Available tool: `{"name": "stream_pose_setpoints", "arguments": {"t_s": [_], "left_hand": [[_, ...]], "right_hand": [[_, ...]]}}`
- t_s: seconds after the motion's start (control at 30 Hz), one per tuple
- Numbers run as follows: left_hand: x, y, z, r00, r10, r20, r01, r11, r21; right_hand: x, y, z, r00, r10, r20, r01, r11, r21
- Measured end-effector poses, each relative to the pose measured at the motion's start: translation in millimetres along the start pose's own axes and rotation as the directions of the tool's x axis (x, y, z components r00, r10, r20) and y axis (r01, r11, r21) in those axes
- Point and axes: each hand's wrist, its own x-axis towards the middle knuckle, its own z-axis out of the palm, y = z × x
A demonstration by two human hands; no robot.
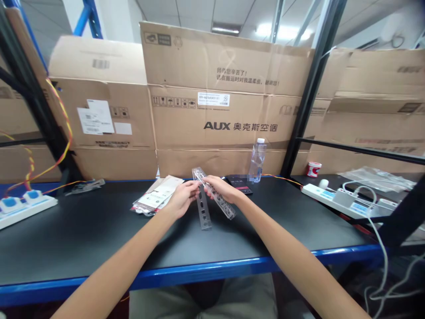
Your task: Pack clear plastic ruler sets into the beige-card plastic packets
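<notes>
Pinching clear strips [223, 204] near their twelve-o'clock ends, left hand [183, 197] and right hand [222, 188] risk dropping one if grip slips.

Bottle [257, 160] and papers [156, 197] on black tabletop [79, 235]

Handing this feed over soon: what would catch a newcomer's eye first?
The AUX-printed cardboard, standing behind the black tabletop, dominates. At centre, clear plastic strips with cutouts fan apart in the left hand and right hand. Behind them, to the right, stands a white-capped water bottle.
</notes>
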Motion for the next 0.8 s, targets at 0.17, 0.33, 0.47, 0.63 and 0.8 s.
{"name": "stream_pose_setpoints", "arguments": {"t_s": [0.17,0.33,0.47,0.63,0.8], "left_hand": [[-1,-2,-2.1,0.998,0.051,-0.043,-0.051,0.999,-0.003],[-1,-1,-6.2,0.992,0.123,-0.031,-0.118,0.985,0.124],[0,-3,-7.9,0.998,0.069,0.012,-0.070,0.966,0.250],[7,-2,-11.7,0.981,0.162,-0.104,-0.125,0.946,0.300],[18,9,-31.1,0.902,0.431,0.029,-0.364,0.722,0.588]], "right_hand": [[-5,-4,3,0.998,-0.051,0.042,0.054,0.996,-0.064],[-13,-6,7,0.991,-0.109,0.076,0.121,0.977,-0.175],[-16,-5,9,0.980,-0.036,0.195,0.057,0.993,-0.102],[-10,-2,1,0.982,-0.056,0.181,0.108,0.952,-0.287],[-4,3,-8,0.983,-0.052,0.176,0.151,0.773,-0.616]]}}
